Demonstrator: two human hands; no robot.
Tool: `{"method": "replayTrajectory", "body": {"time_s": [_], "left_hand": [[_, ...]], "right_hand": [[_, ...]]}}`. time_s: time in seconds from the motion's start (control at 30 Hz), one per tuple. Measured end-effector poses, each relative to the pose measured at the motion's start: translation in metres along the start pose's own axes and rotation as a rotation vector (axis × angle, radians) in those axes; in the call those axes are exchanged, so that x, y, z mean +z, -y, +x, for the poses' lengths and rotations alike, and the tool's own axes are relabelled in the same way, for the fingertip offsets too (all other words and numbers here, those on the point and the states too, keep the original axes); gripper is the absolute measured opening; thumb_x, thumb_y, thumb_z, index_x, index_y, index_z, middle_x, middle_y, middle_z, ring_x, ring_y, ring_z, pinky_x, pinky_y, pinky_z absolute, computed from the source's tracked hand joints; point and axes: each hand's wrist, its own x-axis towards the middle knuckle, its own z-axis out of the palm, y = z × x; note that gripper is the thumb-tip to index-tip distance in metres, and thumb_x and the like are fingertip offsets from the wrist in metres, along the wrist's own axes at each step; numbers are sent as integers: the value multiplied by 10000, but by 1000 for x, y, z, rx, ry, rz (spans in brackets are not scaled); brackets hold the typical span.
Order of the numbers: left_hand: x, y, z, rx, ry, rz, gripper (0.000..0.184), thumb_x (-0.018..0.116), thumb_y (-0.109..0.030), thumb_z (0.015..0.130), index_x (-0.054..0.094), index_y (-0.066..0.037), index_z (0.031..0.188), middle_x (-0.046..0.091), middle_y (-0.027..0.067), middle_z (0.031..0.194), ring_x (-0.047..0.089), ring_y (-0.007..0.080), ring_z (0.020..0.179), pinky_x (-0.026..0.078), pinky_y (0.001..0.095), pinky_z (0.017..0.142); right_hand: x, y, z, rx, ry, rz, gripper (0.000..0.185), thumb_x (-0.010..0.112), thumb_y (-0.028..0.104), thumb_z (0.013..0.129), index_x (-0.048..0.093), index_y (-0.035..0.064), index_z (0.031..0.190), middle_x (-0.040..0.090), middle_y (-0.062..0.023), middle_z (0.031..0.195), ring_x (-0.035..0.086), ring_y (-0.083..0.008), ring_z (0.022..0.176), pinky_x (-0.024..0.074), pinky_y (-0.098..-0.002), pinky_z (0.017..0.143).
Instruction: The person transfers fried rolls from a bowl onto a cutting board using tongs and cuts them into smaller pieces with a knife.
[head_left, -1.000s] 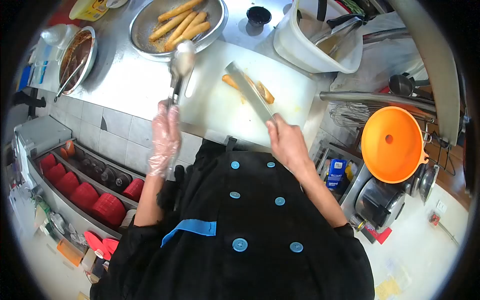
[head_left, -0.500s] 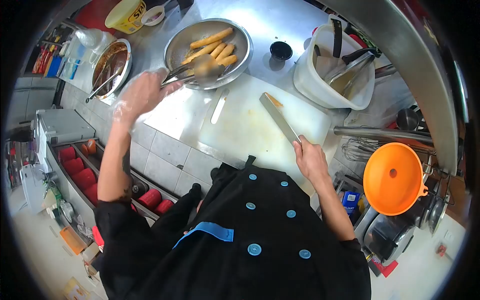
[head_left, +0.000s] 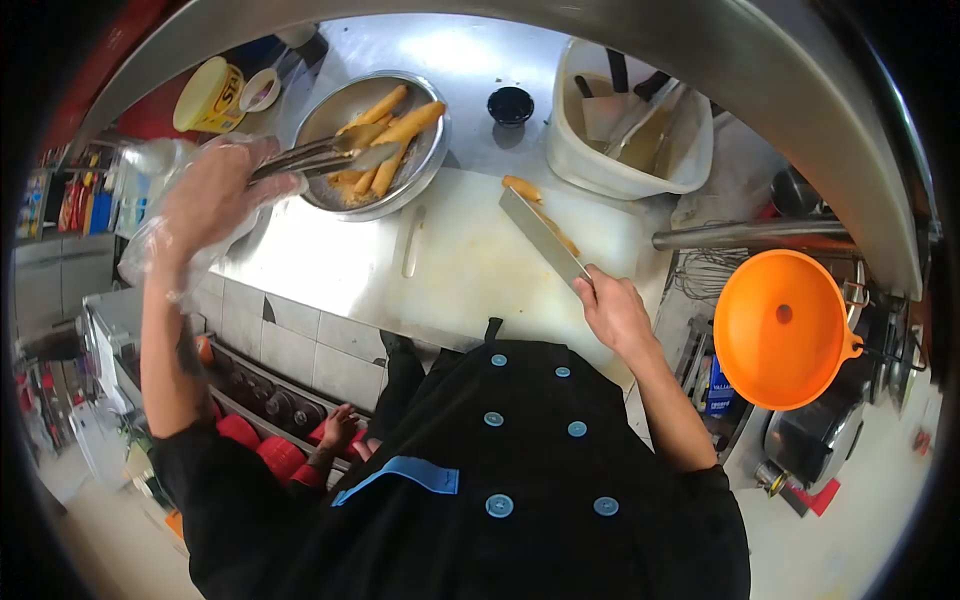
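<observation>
Long golden-brown rolls (head_left: pixel 412 122) sat in your round silver metal bowl (head_left: pixel 428 165), upper left of the frame. One now overlapped the rim, unlike half a second earlier, so your silver metal tongs (head_left: pixel 312 158) probably had it, tbh. Your plastic-gloved left hand (head_left: pixel 215 190) gripped those, fingers clear of the rolls; your bare right hand (head_left: pixel 612 308) clutched the broad steel knife (head_left: pixel 545 235).

**A kitchen of the professional kind**

The place looks like a commercial kitchen. A stainless-steel counter (head_left: pixel 460 45) bears a white cutting board (head_left: pixel 460 290), a metal mixing bowl (head_left: pixel 435 150) of fried rolls (head_left: pixel 415 122) and a white plastic tub (head_left: pixel 620 180) of utensils. A square-ended knife (head_left: pixel 545 235), metal tongs (head_left: pixel 320 155) and a wire whisk (head_left: pixel 705 273) are cooking tools. The worker wears a black double-breasted chef's jacket (head_left: pixel 540 470); pale tiles (head_left: pixel 345 330) show below the counter.
</observation>
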Motion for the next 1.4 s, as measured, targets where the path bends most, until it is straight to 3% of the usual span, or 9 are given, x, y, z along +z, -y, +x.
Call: {"method": "replayTrajectory", "body": {"time_s": [0.1,0.17,0.33,0.43,0.5,0.57,0.73,0.9,1.4], "left_hand": [[-23,-44,-9,-57,136,36,519,711,-538,917,742,-69,1137,702,202,913,681,398,940,526,501,841],[-18,-73,-13,194,214,97,464,726,-513,914,743,-113,1149,707,176,894,699,372,917,537,495,813],[74,-125,15,336,384,144,391,753,-465,900,703,-156,1134,717,107,858,728,334,896,562,463,796],[103,-138,32,374,258,258,378,765,-437,893,691,-149,1125,726,89,867,737,309,894,566,449,793],[107,-143,32,452,44,201,113,634,-160,923,743,-149,950,748,69,841,762,275,870,585,409,755],[101,-147,28,440,39,166,110,673,-208,910,743,-136,954,752,82,856,759,285,870,584,408,770],[83,-143,13,206,218,28,430,761,-402,904,669,-75,1169,743,152,926,734,365,937,562,487,812],[82,-142,-30,17,280,-95,496,730,-491,909,672,-65,1158,711,197,876,709,410,875,539,521,787],[212,-176,-139,-357,31,-667,420,680,-418,1001,651,-23,1142,646,275,779,649,495,810,490,544,721]], "right_hand": [[-1,-3,3,-16,20,57,294,547,279,1060,631,-2,1048,676,-290,846,636,-527,876,497,-583,816],[-2,-4,5,-34,11,108,299,551,282,1059,628,-5,1039,670,-292,841,631,-529,881,493,-578,814],[-5,-4,6,-80,-31,193,304,563,287,1057,624,-6,1008,656,-298,830,626,-527,880,487,-565,802],[-13,1,-3,-72,-47,143,301,561,284,1060,624,-5,1004,654,-287,802,626,-530,840,490,-566,778],[-14,3,-11,-106,-76,125,294,557,288,1065,626,6,1020,653,-273,762,626,-533,790,493,-576,745],[-9,4,-19,-82,-73,105,288,554,288,1068,625,13,1022,655,-269,749,632,-530,776,496,-583,737],[6,7,-34,-8,-77,70,270,544,282,1073,619,26,1029,664,-268,737,652,-522,761,509,-600,731],[18,11,-52,-88,-68,-61,244,530,266,1076,601,33,1061,692,-258,776,677,-510,768,536,-595,746],[10,17,-59,-84,33,-128,249,527,266,1079,587,26,1052,698,-247,819,685,-494,792,543,-587,744]]}}
